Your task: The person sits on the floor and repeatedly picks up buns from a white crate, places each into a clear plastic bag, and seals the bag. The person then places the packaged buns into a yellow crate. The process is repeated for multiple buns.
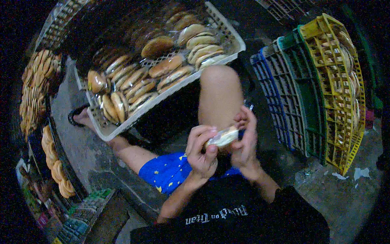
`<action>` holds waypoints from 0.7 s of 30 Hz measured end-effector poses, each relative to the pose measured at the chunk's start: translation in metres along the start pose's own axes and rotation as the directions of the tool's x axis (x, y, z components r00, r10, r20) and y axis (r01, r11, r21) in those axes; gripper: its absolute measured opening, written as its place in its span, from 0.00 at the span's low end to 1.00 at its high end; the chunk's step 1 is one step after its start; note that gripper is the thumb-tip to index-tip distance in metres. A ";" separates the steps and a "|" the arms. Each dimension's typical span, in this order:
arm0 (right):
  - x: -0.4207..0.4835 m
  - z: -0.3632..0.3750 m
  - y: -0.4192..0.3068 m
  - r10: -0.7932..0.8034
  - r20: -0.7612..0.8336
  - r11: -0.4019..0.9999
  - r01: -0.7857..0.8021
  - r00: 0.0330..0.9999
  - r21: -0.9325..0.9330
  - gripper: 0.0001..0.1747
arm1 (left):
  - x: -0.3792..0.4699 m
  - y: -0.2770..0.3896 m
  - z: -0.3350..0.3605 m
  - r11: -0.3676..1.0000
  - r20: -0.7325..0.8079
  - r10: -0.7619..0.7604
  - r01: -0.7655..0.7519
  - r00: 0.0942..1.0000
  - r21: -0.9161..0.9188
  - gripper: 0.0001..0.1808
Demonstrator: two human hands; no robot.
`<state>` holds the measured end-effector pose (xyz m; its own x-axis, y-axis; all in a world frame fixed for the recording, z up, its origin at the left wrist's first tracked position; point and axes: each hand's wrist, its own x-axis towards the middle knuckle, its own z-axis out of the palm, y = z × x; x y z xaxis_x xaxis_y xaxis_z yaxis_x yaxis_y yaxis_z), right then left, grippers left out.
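Observation:
Between my two hands, over my lap, is a small cream-filled bread roll (223, 137) in clear plastic wrap. My left hand (202, 149) pinches its left end between thumb and fingers. At the roll's right end is my right hand (246, 137), its fingers curled against the wrap. Beyond my knee stands a white plastic crate (108, 134), tilted in view, holding rows of wrapped, filled bread buns (140, 88). One browner bun (157, 47) lies near the crate's middle. The far part of the crate is dark and blurred.
To the right, blue, grey, green and yellow plastic crates (335, 100) stand stacked; the yellow one holds wrapped buns. At the left are a heap of flat breads (39, 88) and a dark tray with twisted breads (58, 170). Green crates (88, 210) stand at the lower left. Paper scraps (361, 174) lie on the floor.

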<state>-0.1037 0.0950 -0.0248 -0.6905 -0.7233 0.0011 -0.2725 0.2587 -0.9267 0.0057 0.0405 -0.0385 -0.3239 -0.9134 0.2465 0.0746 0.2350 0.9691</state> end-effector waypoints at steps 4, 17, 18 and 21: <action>0.065 -0.038 0.155 0.206 -0.067 0.769 -0.204 0.976 -0.606 0.27 | 0.015 0.005 0.000 0.995 -0.062 0.061 -0.056 0.996 0.077 0.23; 0.072 -0.107 0.270 0.470 0.217 0.463 -0.029 0.855 -0.886 0.10 | 0.015 -0.017 -0.045 0.964 -0.188 -0.039 0.087 0.981 0.252 0.28; 0.078 -0.105 0.253 0.495 0.267 0.530 -0.043 0.827 -0.847 0.11 | 0.017 -0.018 -0.048 0.956 -0.181 0.019 0.035 0.983 0.292 0.27; 0.098 -0.093 0.168 0.377 0.360 0.833 -0.142 0.853 -0.534 0.12 | 0.023 -0.021 -0.051 0.923 -0.128 0.165 -0.107 0.978 0.369 0.24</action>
<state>-0.2795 0.1268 -0.1457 -0.4503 -0.7506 -0.4835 -0.4870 0.6604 -0.5716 0.0449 -0.0024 -0.0526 -0.1834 -0.8973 0.4015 -0.2450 0.4373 0.8653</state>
